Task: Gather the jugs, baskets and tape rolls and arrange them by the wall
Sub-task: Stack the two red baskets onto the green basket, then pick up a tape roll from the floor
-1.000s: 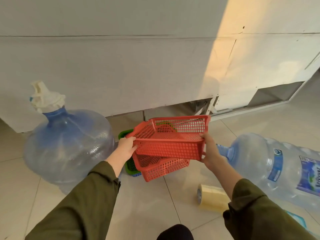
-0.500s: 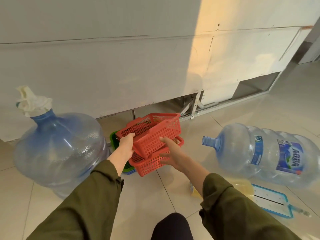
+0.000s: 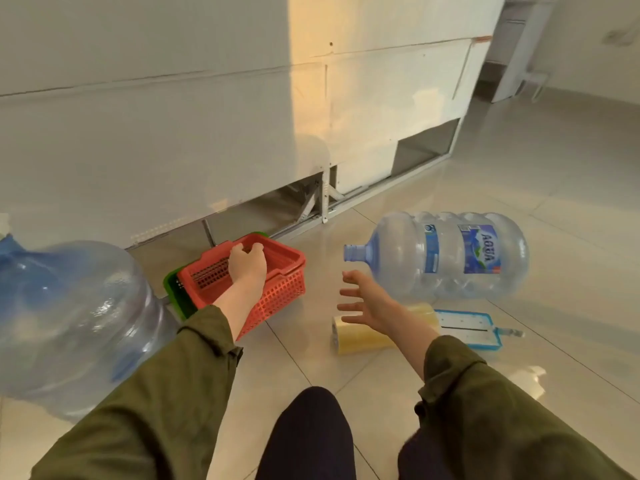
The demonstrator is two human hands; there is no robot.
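Glossy pale tiled floor (image 3: pixel 554 188) meets a white panelled wall (image 3: pixel 173 133) with open gaps along its foot. Near that wall stand the upright jug (image 3: pixel 76 317), a green basket (image 3: pixel 175 289) and the red basket (image 3: pixel 284 285). The fallen jug (image 3: pixel 446 254) lies farther right, with a yellow tape roll (image 3: pixel 360 337) and a blue flat tool (image 3: pixel 467 329) beside it. Tilted in 2 hands 0.5 s ago, the red basket now sits level, nested. The left hand (image 3: pixel 247 263) curls its fingers over the basket's far rim. The right hand (image 3: pixel 363 301) has let go and hovers over the tape roll, fingers spread, holding nothing
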